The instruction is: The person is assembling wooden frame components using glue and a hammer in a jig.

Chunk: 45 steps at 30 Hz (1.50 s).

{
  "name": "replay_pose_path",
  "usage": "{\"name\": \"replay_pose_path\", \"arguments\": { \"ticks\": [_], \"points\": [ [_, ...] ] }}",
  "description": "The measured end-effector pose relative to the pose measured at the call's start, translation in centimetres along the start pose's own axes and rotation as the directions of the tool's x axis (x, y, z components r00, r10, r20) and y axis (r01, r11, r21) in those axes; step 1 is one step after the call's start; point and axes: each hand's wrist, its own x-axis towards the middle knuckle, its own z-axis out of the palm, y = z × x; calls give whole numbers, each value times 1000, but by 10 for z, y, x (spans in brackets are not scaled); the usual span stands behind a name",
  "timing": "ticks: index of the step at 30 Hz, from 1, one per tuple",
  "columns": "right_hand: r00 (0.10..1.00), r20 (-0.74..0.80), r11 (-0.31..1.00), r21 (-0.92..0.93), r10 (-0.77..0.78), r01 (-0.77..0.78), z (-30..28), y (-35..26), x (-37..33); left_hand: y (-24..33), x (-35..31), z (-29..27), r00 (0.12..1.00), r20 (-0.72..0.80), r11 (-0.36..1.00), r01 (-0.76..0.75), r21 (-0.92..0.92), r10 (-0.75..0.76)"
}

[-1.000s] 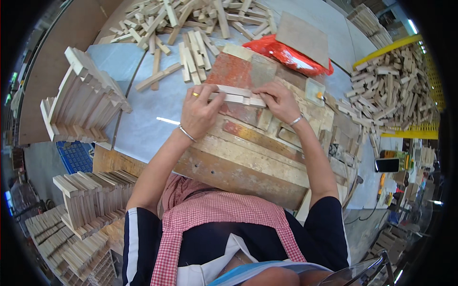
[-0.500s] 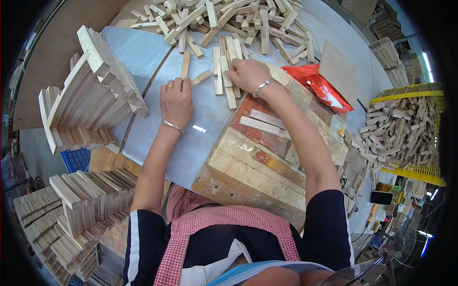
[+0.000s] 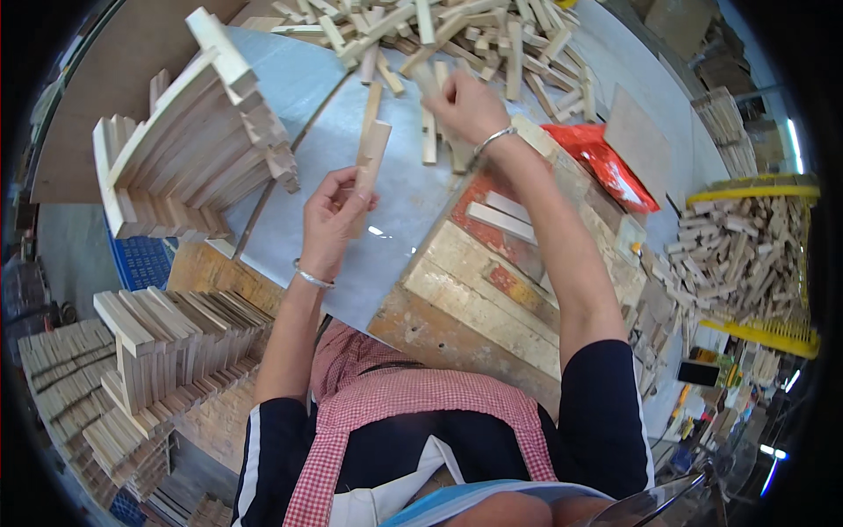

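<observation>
while the left hand point(image 3: 332, 215) grasps a wooden stick point(image 3: 376, 147) between thumb and fingers, the right hand point(image 3: 474, 105) is curled at the short row of loose sticks point(image 3: 428, 142), apparently pinching a blurred piece; its exact grip cannot be told. the held stick stands over the blue-grey tabletop point(image 3: 351, 285), its long axis pointing away from the body, far end leaning slightly right. the right hand lies beyond and to the right of that end, apart from it. two pale strips point(image 3: 499, 221) rest side by side on the work board point(image 3: 457, 263), slanting across the held stick's line, nearer the right forearm than the left.
</observation>
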Motion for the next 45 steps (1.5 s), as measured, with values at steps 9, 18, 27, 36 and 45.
{"name": "replay_pose_path", "arguments": {
  "ticks": [9, 18, 27, 36, 45],
  "points": [
    [988, -147, 945, 315, -48, 93, -76, 96, -76, 3, -43, 66, 687, 530, 439, -726, 530, 497],
    [995, -96, 991, 135, 12, 1, -60, 121, -126, -27, -20, 120, 378, 809, -23, -901, 433, 450],
    [1000, -4, 978, 207, -18, 19, -63, 126, -154, -28, -4, 127, 338, 833, -100, -903, 418, 438],
    [994, -48, 989, 111, -93, 98, -72, 103, -83, -9, 55, 102, 623, 446, 309, -743, 593, 642],
    [958, 265, 886, -462, 106, 30, -13, 42, 22, -29, 132, 97, 879, 200, 198, -309, 930, 433]
  ]
}}
